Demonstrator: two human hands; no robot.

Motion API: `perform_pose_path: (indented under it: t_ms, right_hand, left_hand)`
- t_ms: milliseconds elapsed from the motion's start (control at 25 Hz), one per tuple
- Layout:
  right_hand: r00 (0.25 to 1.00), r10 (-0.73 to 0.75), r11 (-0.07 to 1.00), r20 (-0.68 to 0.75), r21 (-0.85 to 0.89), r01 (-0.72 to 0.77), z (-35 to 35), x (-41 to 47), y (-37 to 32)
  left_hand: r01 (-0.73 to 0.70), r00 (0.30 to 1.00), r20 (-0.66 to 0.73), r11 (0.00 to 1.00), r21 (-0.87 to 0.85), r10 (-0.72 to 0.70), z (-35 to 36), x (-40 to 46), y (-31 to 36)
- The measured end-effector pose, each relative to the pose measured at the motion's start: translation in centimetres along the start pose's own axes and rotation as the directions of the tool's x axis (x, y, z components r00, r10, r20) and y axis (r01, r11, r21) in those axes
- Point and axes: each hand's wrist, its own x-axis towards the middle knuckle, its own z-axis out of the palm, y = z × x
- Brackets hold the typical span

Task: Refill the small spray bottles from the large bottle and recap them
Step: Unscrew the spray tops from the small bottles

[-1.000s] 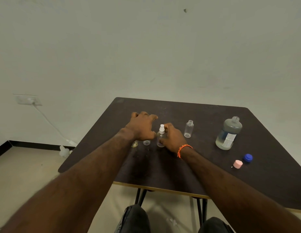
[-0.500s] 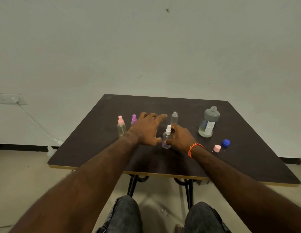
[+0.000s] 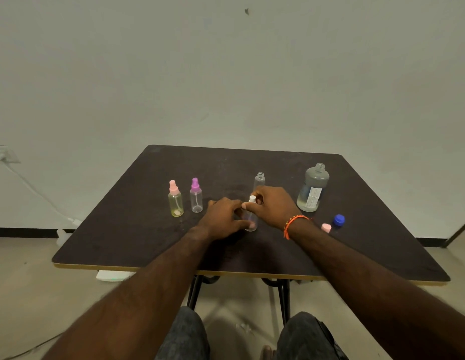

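Two bare forearms reach over a dark tabletop (image 3: 137,237). The left hand (image 3: 223,220) grips the body of a small clear spray bottle (image 3: 251,224) standing mid-tabletop; the right hand (image 3: 274,206) pinches its white spray cap (image 3: 252,199). Farther back stand a pink-capped bottle (image 3: 175,199), a purple-capped bottle (image 3: 195,195), an uncapped small bottle (image 3: 259,180) and the large bottle (image 3: 312,189), open.

I see a dark brown tabletop (image 3: 148,229) with a pale front edge. On it, from my left, stand a pink-topped spray bottle (image 3: 175,199), a purple-topped spray bottle (image 3: 195,195), a white-topped spray bottle (image 3: 251,216), an uncapped small clear bottle (image 3: 259,180) behind it, and the large bottle (image 3: 312,188). A pink cap (image 3: 326,227) and a blue cap (image 3: 339,220) lie near the right.
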Motion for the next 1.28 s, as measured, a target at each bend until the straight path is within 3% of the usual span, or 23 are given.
perform_pose_path:
  t_ms: [240,440,600,720,960,1040,1160,1280]
  right_hand:
    - [1.0,-0.014,1.0,0.025,-0.001,0.014,0.2,1.0,-0.2]
    - [0.989,-0.035,0.999,0.144,0.032,0.03,-0.3,1.3,-0.2]
    - [0.999,0.048,0.993,0.02,-0.107,-0.046,-0.2,1.6,-0.6]
    - [0.994,0.096,0.982,0.048,-0.166,-0.087,0.0,2.0,-1.1]
    - [0.98,0.021,1.0,0.198,0.013,-0.024,-0.4,1.6,-2.2]
    - [0.989,0.049,0.999,0.142,0.011,-0.051,0.1,1.6,-2.0]
    - [0.993,0.108,0.984,0.037,-0.144,-0.102,0.3,1.6,-1.3]
    - [0.993,0.044,0.993,0.111,-0.116,-0.031,-0.2,1.7,-1.3]
  left_hand:
    - [0.054,0.998,-0.029,0.993,-0.102,-0.057,0.5,0.9,0.0]
    - [0.048,0.999,0.02,0.998,-0.036,-0.047,0.1,1.6,0.1]
    - [0.065,0.998,0.023,0.997,-0.029,-0.064,0.1,1.6,0.0]
    - [0.076,0.997,0.036,0.996,-0.037,-0.075,-0.1,1.4,0.4]
    - [0.047,0.998,0.034,0.998,-0.048,-0.046,-0.2,1.4,0.0]
    - [0.037,0.999,0.014,0.999,-0.017,-0.037,-0.1,1.2,0.1]
    - [0.038,0.998,-0.051,0.997,0.071,-0.035,-0.1,1.0,0.7]
    - [0.058,0.998,-0.023,0.994,0.093,-0.056,-0.1,0.5,0.9]
